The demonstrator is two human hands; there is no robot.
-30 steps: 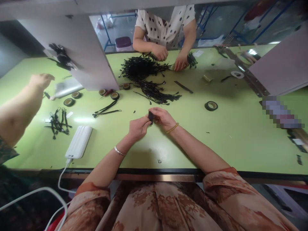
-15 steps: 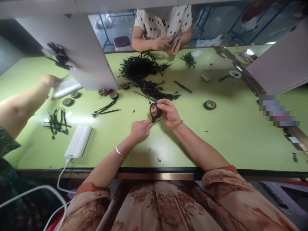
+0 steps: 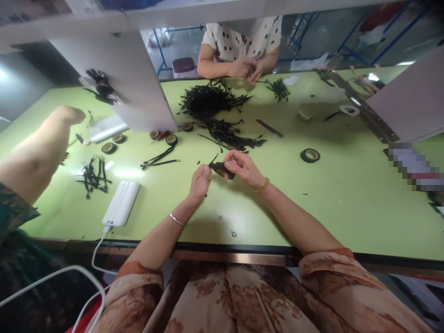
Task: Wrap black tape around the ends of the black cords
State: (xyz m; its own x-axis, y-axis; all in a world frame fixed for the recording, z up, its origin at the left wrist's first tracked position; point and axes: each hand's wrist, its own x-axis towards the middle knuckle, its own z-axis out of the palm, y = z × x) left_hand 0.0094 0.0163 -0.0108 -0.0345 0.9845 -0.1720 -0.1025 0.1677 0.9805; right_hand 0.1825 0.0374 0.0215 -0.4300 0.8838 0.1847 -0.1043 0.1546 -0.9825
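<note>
My right hand (image 3: 243,167) is closed on a roll of black tape (image 3: 224,169), held low over the green table (image 3: 347,194) near its middle. My left hand (image 3: 200,181) sits just left of the roll with its fingers pinched together, close to a short black tape end that sticks up from the roll. Whether those fingers grip the tape end is unclear. Behind my hands lies a heap of black cable pieces (image 3: 211,104).
A second tape roll (image 3: 310,155) lies to the right, several more rolls (image 3: 109,148) at the left. A white power bank (image 3: 121,210) with its cable lies near the front edge. A person in a dotted shirt (image 3: 243,39) works opposite; another person's arm (image 3: 38,152) reaches in from the left.
My right hand has tipped the tape roll from upright to nearly flat and lowered it. My left hand has shifted up beside it. The person opposite brought both hands together.
</note>
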